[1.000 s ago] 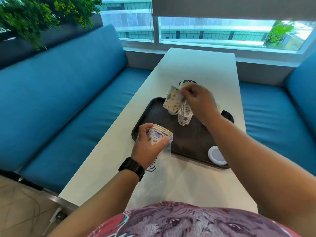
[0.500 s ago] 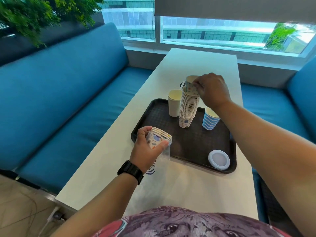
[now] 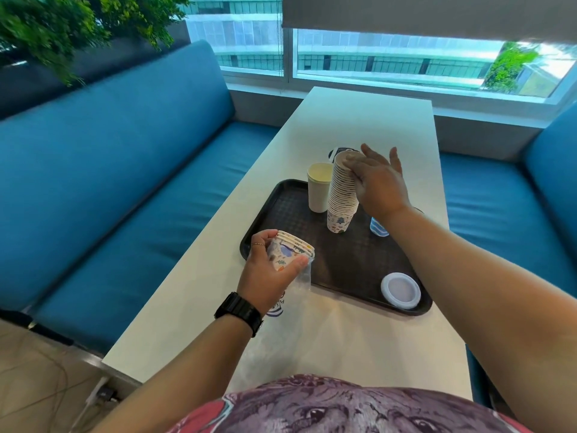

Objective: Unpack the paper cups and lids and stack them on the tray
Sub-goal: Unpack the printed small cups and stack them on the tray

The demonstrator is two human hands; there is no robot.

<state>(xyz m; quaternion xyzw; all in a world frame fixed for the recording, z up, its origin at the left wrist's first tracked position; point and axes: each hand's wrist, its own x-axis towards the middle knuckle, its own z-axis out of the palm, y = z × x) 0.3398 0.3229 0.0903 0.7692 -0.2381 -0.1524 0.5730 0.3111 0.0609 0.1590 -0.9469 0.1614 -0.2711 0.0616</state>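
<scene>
Three nested cups [image 3: 292, 250] gripped in my left hand [image 3: 268, 270], lower centre, bag-side | right hand [image 3: 376, 182] open, fingers flat steadying tall cup stack [image 3: 342, 195] on tray [image 3: 281, 207], frame centre | lid [image 3: 400, 290] lower right

You have bright daylight entering through the window [image 3: 390, 62] ahead; the outdoor view there is washed out. The white worktop [image 3: 359, 117] shows a soft sheen and only faint shadows. Wide-angle distortion bends the frame edges. The foliage [image 3: 62, 29] at upper left is blurred.
</scene>
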